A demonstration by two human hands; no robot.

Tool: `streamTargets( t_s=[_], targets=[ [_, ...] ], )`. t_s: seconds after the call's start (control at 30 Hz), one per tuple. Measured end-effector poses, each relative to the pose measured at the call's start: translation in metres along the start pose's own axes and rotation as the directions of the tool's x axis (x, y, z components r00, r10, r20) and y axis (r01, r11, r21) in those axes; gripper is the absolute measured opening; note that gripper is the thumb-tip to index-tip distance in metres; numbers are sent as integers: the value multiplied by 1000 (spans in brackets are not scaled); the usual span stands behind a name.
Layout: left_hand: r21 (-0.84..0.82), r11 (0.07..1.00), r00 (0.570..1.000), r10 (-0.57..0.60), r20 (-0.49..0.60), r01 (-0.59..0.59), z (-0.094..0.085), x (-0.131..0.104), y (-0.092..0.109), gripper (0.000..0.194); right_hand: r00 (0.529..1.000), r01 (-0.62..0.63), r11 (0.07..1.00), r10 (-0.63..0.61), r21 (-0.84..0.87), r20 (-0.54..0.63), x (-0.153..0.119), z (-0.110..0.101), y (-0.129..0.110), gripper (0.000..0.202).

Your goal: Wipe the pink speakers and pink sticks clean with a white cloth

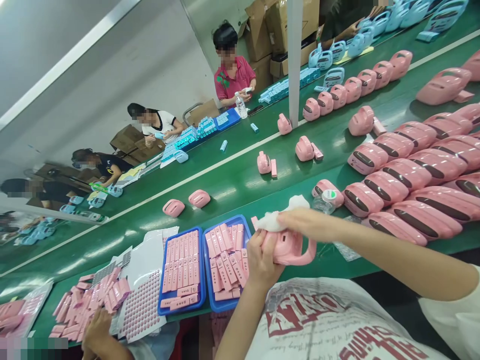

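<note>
A pink plastic housing with a loop handle is held over the near edge of the green bench. My left hand grips its left side, fingers wrapped round the shell. White fluffy cloth or wadding lies on the housing's upper side, and my right hand presses on it with the fingers held together. Just beyond my right hand sits another pink housing with a round white-and-green item and clear plastic against it.
Blue trays of pink strips stand left of my hands. Rows of pink housings fill the right. A neighbour's hand is at a strip pile. Across the belt, several people handle blue parts.
</note>
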State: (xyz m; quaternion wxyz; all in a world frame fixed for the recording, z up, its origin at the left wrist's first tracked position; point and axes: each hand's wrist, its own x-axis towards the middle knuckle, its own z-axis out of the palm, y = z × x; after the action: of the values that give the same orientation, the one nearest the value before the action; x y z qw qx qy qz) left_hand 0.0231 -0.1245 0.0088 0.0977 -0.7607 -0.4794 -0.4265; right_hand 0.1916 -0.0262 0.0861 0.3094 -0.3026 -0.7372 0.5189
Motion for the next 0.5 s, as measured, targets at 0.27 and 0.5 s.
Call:
streamTargets(
  t_s=[0.27, 0.5],
  targets=[
    [-734, 22, 501, -744, 441, 679, 3, 26, 19, 56, 843, 39, 830, 272, 557, -464, 5, -13, 24, 34],
    [-560, -591, 78, -644, 761, 581, 12, 45, 23, 34, 813, 348, 804, -515, -482, -271, -6, 49, 19, 25]
  ],
)
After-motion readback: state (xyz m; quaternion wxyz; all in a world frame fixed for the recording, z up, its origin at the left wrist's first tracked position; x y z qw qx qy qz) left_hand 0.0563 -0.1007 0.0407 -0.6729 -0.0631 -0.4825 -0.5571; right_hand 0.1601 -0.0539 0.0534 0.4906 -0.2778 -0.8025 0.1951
